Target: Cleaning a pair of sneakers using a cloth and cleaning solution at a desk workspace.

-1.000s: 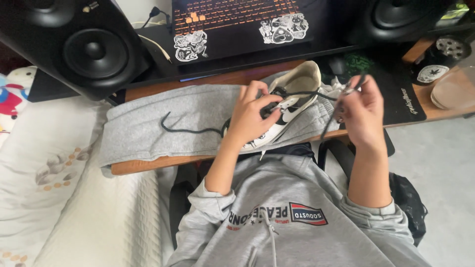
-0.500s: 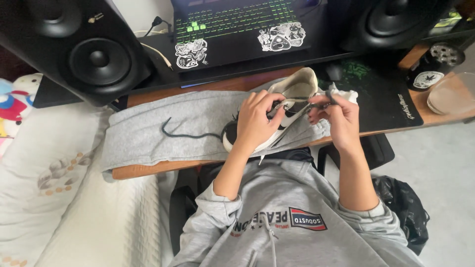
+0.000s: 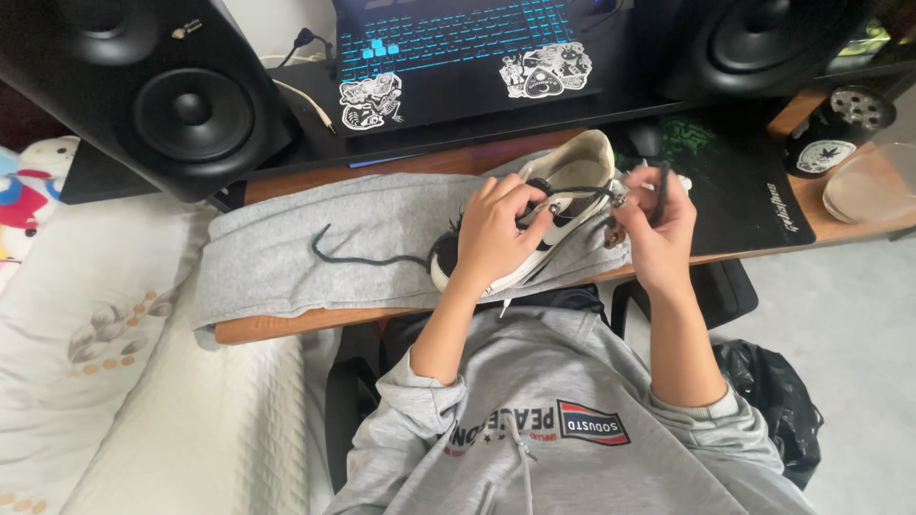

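Lacing in hand: left hand (image 3: 496, 234) clamps the sneaker (image 3: 563, 195) near the worktop's front edge; right hand (image 3: 654, 224) pinches the black lace (image 3: 660, 186), which needs aiming at an eyelet.

Soft, even daylight fills the scene, brightest on the pale quilted bed cover (image 3: 219, 429) at lower left and the grey floor (image 3: 859, 315) at right. The backlit laptop keyboard (image 3: 458, 38) glows cyan and stands out against the dark upper area, where detail sinks into black. Shadows are faint and diffuse. Focus is sharp throughout, and wide-angle distortion bends the wooden bench edge (image 3: 315, 319).
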